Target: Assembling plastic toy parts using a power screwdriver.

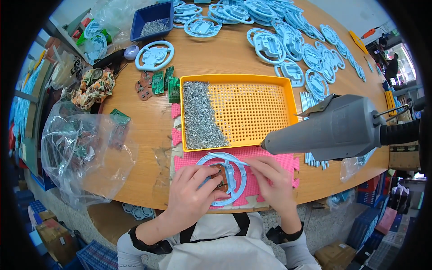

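On the pink foam mat (252, 193) in front of me lies a light-blue toy steering wheel (231, 177). A small brown circuit board (221, 181) sits in its middle. My left hand (191, 189) is closed over the left of the wheel, fingertips and thumb on the board, partly hiding it. At the wheel's upper right, my right hand (273, 180) pinches a thin pale-blue strip (225, 157) that slants across the upper rim. The exact tip of the pinch is partly hidden.
Just beyond the wheel stands a yellow perforated tray (252, 114) with screws heaped (200, 117) at its left. A grey power tool (324, 128) reaches in from the right. Green circuit boards (158, 83), a clear plastic bag (90, 153) and many blue wheel parts (270, 45) lie around.
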`<action>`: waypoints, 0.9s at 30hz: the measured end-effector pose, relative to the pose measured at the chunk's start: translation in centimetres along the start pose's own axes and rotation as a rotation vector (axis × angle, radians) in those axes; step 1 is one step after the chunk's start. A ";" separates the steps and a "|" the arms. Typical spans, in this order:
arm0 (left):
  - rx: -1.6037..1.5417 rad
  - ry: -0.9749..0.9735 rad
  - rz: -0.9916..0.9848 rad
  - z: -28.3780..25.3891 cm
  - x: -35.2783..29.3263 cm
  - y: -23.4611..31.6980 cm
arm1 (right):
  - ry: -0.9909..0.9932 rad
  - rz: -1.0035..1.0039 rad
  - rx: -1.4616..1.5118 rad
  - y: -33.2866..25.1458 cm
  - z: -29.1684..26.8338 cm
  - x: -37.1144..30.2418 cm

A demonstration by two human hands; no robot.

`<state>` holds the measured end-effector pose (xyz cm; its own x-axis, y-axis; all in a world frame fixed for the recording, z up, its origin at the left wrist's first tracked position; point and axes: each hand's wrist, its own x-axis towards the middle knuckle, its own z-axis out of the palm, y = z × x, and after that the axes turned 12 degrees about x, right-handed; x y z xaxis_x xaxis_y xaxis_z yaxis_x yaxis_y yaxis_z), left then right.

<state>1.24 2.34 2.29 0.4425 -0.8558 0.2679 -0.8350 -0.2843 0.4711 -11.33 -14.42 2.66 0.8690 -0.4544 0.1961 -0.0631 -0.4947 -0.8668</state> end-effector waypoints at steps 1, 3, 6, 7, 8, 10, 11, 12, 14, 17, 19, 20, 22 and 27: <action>-0.001 0.018 0.018 0.1 -0.2 -0.3 | 0.017 0.010 -0.049 -0.2 -0.9 -0.3; -0.012 0.038 0.044 0.2 -0.2 -0.5 | 0.066 0.054 -0.119 0.4 -3.2 -1.7; 0.008 0.057 0.047 0.3 -0.2 -0.3 | 0.111 0.133 -0.227 1.0 -6.1 -3.2; -0.044 0.045 0.021 0.5 -0.4 -0.4 | 0.096 0.162 -0.255 1.1 -6.4 -3.5; -0.096 0.033 -0.006 0.8 -0.5 -0.5 | 0.093 0.164 -0.257 1.3 -6.3 -3.8; -0.162 0.030 -0.051 1.1 -0.9 -0.7 | -0.026 0.139 -0.245 1.8 -6.1 -4.1; -0.225 0.029 -0.094 1.2 -1.0 -0.8 | -0.029 0.140 -0.246 1.7 -5.8 -4.0; -0.226 0.029 -0.097 1.1 -1.0 -1.0 | -0.040 0.159 -0.174 1.4 -5.3 -3.7; -0.311 0.009 -0.103 1.0 -0.9 -1.5 | -0.053 0.177 -0.101 1.4 -4.6 -3.4; -0.309 0.012 -0.115 1.0 -0.9 -1.4 | -0.072 0.109 -0.127 1.9 -4.3 -3.4; -0.289 0.016 -0.112 1.0 -0.9 -1.5 | 0.079 0.048 -0.221 2.1 -5.1 -3.5; -0.270 0.019 -0.102 1.0 -1.0 -1.5 | 0.074 0.048 -0.220 2.2 -5.6 -3.4; -0.277 0.013 -0.119 1.0 -1.0 -1.5 | 0.060 0.129 -0.263 2.1 -6.3 -3.4; -0.264 0.019 -0.109 1.0 -0.9 -1.6 | -0.066 0.037 -0.117 2.0 -4.3 -2.6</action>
<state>1.83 3.16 0.46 0.5329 -0.8175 0.2185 -0.6692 -0.2491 0.7001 -15.82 -17.40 2.41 0.8952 -0.4260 0.1309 -0.1491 -0.5632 -0.8128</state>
